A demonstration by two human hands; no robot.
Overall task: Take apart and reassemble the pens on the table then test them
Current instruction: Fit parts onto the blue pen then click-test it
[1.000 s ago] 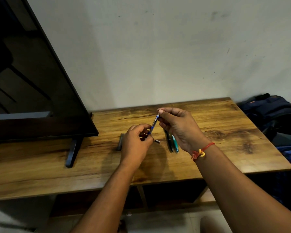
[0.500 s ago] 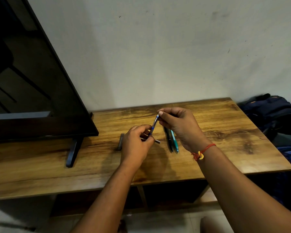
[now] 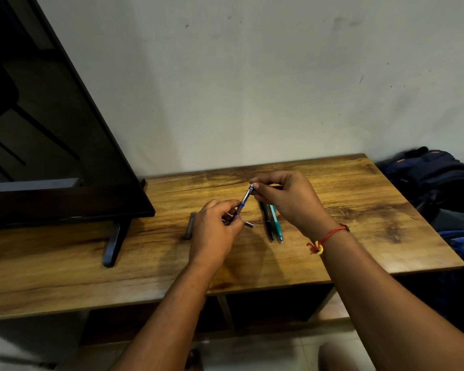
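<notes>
A thin blue pen slants between both hands above the wooden table. My left hand pinches its lower end with curled fingers. My right hand pinches its upper tip between thumb and forefinger. Under the right hand lie a black pen and a teal pen, side by side on the table. A small metal pen part sits on the wood beside my left hand. A dark grey pen piece lies left of that hand.
A large dark television stands at the left on a black foot. A white wall rises behind the table. Dark blue bags are piled off the table's right edge. An open shelf runs beneath the tabletop.
My right hand has shifted slightly right, uncovering more of the black and teal pens. The blue pen stays held between both hands at about the same slant.
</notes>
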